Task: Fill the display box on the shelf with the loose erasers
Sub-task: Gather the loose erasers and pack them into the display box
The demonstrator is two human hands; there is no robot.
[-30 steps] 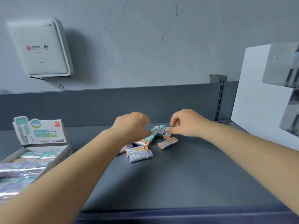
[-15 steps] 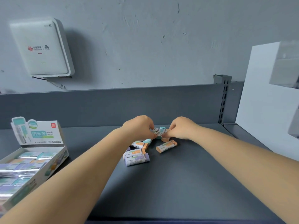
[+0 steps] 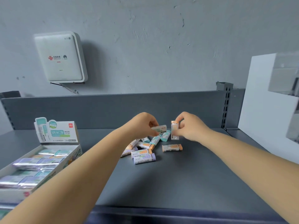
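Note:
Several loose erasers in white sleeves with teal, orange or purple ends lie in a heap at the middle of the grey shelf. My left hand pinches a teal eraser just above the heap. My right hand holds an orange-ended eraser upright, lifted off the shelf. One orange eraser lies apart on the right of the heap. The open display box stands at the left, with several wrapped erasers packed inside and its printed lid card raised.
The grey shelf has a low back panel and a slotted upright at the right. A white panel stands at the far right. A white router box hangs on the wall.
Both hands have closed on an eraser each and lifted them off the heap; the right one has turned its eraser upright.

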